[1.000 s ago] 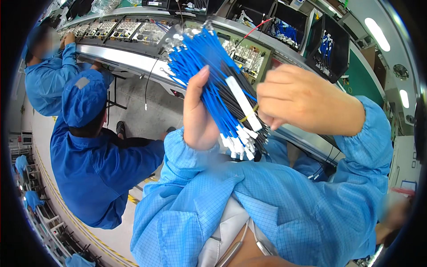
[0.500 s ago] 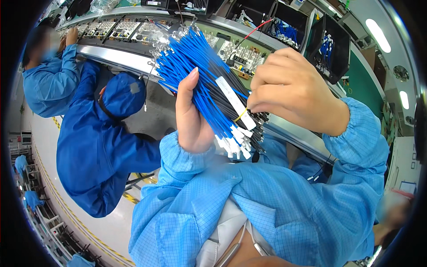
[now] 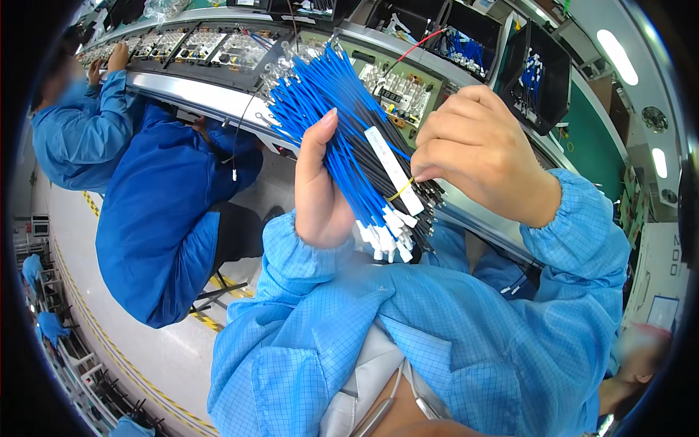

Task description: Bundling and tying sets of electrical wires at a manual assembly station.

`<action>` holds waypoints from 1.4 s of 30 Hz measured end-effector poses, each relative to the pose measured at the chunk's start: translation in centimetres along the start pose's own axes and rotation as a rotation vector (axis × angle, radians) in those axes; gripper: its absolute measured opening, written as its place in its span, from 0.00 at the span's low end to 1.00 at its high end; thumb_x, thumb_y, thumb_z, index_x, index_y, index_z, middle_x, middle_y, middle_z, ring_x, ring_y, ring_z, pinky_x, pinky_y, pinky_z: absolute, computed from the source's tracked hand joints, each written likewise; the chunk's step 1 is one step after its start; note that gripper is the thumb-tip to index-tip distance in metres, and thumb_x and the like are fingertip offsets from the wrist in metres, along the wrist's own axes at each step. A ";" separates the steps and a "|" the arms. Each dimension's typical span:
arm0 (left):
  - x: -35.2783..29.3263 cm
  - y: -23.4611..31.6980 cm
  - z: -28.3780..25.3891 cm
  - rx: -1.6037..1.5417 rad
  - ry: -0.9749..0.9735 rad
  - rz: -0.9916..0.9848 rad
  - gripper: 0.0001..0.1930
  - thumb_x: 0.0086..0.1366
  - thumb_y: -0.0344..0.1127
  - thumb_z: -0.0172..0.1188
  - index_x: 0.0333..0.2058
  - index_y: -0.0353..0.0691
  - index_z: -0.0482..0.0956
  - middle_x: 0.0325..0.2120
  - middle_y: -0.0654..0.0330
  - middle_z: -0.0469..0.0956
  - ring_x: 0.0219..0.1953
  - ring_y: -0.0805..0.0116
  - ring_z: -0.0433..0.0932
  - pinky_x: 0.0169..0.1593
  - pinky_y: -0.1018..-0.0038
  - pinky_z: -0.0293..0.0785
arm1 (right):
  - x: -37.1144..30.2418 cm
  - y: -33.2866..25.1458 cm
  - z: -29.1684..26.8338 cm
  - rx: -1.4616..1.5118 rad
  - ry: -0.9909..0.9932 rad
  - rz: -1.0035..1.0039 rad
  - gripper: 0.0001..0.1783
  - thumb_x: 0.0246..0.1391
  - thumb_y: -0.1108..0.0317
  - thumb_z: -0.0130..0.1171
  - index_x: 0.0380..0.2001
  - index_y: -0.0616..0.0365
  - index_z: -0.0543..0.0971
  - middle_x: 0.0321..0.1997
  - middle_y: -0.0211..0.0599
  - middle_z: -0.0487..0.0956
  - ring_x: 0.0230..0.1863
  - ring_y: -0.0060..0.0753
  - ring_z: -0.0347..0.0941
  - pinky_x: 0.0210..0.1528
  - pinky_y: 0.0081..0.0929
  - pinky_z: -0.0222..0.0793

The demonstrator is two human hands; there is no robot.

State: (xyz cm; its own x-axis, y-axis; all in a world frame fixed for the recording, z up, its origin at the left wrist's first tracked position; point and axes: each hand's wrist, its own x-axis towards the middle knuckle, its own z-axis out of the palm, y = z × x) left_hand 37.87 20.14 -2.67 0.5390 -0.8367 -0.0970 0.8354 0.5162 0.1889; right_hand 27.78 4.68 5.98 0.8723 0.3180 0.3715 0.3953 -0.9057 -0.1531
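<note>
Centre frame, the left hand [image 3: 320, 197] wraps its grip tight around a bundle of blue and black wires [image 3: 342, 138] with white end plugs, held up above the tabletop [image 3: 189, 91]. The right hand [image 3: 480, 156] pinches the bundle's yellow band [image 3: 399, 191]. At left, a person in a blue coat [image 3: 160, 218] bends under the tabletop

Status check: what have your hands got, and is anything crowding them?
Left hand grips blue wire bundle upright. Right hand pinches at yellow band near white connector ends. Co-worker in blue coat bent below-left, apart.
</note>
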 end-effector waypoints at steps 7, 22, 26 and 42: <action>0.0 -0.1 0.3 -0.021 0.012 -0.027 0.16 0.67 0.43 0.49 0.45 0.36 0.73 0.39 0.56 0.79 0.39 0.65 0.79 0.47 0.69 0.76 | -0.5 -0.6 0.9 -0.093 0.099 -0.037 0.08 0.37 0.67 0.65 0.22 0.53 0.75 0.29 0.26 0.74 0.35 0.29 0.72 0.45 0.32 0.63; -0.2 -0.3 -0.7 -0.044 -0.053 -0.142 0.18 0.67 0.43 0.50 0.47 0.34 0.72 0.40 0.54 0.78 0.41 0.63 0.79 0.49 0.68 0.76 | -1.0 -0.6 -0.9 0.105 -0.285 -0.073 0.08 0.45 0.67 0.59 0.26 0.55 0.70 0.29 0.33 0.65 0.36 0.37 0.65 0.47 0.34 0.59; -0.3 -0.7 -0.9 0.024 0.053 -0.127 0.18 0.67 0.43 0.50 0.46 0.34 0.71 0.38 0.54 0.78 0.38 0.64 0.79 0.46 0.68 0.76 | -1.2 -1.2 -1.3 0.121 -0.419 -0.031 0.08 0.48 0.68 0.58 0.27 0.55 0.69 0.30 0.34 0.65 0.37 0.38 0.64 0.46 0.34 0.59; -0.6 0.1 -1.8 -0.022 0.071 0.002 0.18 0.67 0.47 0.50 0.44 0.36 0.73 0.39 0.54 0.79 0.39 0.61 0.79 0.49 0.66 0.75 | -1.7 -2.5 -2.0 0.022 -0.363 -0.003 0.05 0.45 0.70 0.51 0.28 0.58 0.71 0.33 0.34 0.69 0.38 0.33 0.67 0.42 0.29 0.62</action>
State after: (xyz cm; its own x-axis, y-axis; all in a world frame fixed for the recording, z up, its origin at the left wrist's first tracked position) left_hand 37.84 21.08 -4.39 0.5461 -0.8211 -0.1663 0.8362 0.5221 0.1679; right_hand 24.69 5.79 7.58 0.9150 0.4029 0.0235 0.4006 -0.8996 -0.1738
